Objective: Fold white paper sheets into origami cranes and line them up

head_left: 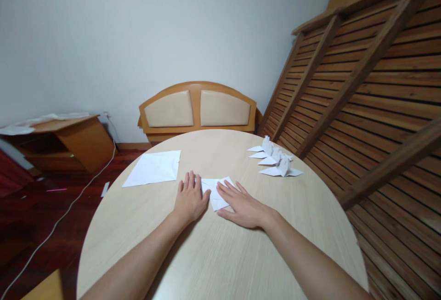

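Note:
A folded piece of white paper lies on the round table between my two hands. My left hand rests flat at its left side, fingers stretched out and thumb by the paper's edge. Fingers extended, my right hand lies over the right part of the paper and hides some of it. Several folded white paper birds stand in a row on the right side of the table. At the left lies a flat sheet of white paper.
A slatted wooden panel leans along the right side, close to the table. Behind the table stands a padded headboard. A low wooden desk is at the left, with a white cable running across the dark floor.

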The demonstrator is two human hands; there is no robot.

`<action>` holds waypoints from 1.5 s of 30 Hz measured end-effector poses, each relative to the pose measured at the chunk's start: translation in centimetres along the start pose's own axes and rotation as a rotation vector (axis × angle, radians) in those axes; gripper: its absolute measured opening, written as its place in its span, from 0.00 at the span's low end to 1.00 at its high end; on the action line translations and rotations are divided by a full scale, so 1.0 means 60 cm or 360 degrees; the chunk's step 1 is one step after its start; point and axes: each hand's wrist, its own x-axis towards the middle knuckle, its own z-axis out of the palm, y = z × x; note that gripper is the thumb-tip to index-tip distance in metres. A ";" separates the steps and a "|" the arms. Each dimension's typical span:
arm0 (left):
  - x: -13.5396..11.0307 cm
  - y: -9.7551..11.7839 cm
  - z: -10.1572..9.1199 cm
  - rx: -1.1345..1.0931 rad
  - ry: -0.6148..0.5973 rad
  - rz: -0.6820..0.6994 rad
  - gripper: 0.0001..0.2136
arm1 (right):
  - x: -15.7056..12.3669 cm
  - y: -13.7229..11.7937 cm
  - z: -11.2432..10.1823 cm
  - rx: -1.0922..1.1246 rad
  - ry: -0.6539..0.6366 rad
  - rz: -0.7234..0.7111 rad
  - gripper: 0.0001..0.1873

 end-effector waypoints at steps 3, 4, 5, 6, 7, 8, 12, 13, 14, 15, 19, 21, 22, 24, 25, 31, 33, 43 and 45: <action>0.002 0.001 -0.010 -0.0093 0.0008 0.0320 0.28 | 0.001 0.004 -0.001 -0.0011 0.0011 -0.0008 0.37; 0.002 0.002 -0.013 -0.0150 -0.0048 0.0444 0.27 | 0.001 0.006 -0.001 -0.0020 0.0009 -0.0012 0.37; 0.002 0.004 -0.015 -0.0201 -0.0112 0.0532 0.26 | 0.001 0.008 -0.002 -0.0028 0.0005 -0.0018 0.36; 0.002 0.005 -0.016 -0.0242 -0.0170 0.0578 0.25 | 0.001 0.010 -0.003 -0.0032 0.0004 -0.0023 0.36; 0.001 0.005 -0.015 -0.0269 -0.0214 0.0589 0.25 | 0.001 0.013 -0.003 -0.0031 0.0007 -0.0026 0.36; 0.001 0.006 -0.014 -0.0282 -0.0242 0.0576 0.24 | 0.000 0.015 -0.004 -0.0025 0.0013 -0.0025 0.37; 0.000 0.005 -0.006 -0.0255 -0.0248 0.0444 0.25 | -0.002 0.021 -0.007 0.0008 0.0034 0.0002 0.38; 0.000 0.004 -0.005 -0.0239 -0.0241 0.0415 0.25 | -0.003 0.022 -0.008 0.0010 0.0031 0.0006 0.38; 0.000 0.002 -0.004 -0.0225 -0.0234 0.0388 0.25 | -0.004 0.023 -0.010 0.0012 0.0029 0.0009 0.38; 0.001 0.001 -0.003 -0.0214 -0.0228 0.0367 0.25 | -0.004 0.023 -0.013 0.0010 0.0029 0.0009 0.38; 0.002 -0.005 -0.001 -0.0198 -0.0212 0.0331 0.26 | -0.003 0.029 -0.025 -0.0051 0.0069 -0.0024 0.31; 0.002 -0.006 0.000 -0.0198 -0.0214 0.0342 0.26 | -0.002 0.032 -0.029 -0.0080 0.0130 -0.0048 0.26; 0.002 -0.006 0.000 -0.0197 -0.0216 0.0345 0.26 | -0.002 0.034 -0.030 -0.0085 0.0161 -0.0059 0.23; 0.002 -0.006 -0.001 -0.0195 -0.0225 0.0346 0.26 | 0.000 0.035 -0.031 -0.0089 0.0203 -0.0081 0.21; 0.001 -0.006 -0.001 -0.0195 -0.0230 0.0346 0.26 | 0.001 0.034 -0.031 -0.0098 0.0213 -0.0096 0.20; 0.001 -0.008 0.001 -0.0200 -0.0236 0.0354 0.27 | 0.008 0.019 -0.024 -0.0159 0.0269 -0.0175 0.18; 0.001 -0.009 0.002 -0.0197 -0.0236 0.0356 0.26 | 0.010 0.016 -0.022 -0.0159 0.0279 -0.0193 0.15; 0.000 -0.007 -0.001 -0.0122 -0.0233 0.0361 0.26 | 0.014 0.014 -0.017 -0.0181 0.0261 -0.0324 0.05; 0.000 -0.007 -0.001 -0.0123 -0.0229 0.0362 0.26 | 0.016 0.010 -0.016 -0.0176 0.0265 -0.0353 0.04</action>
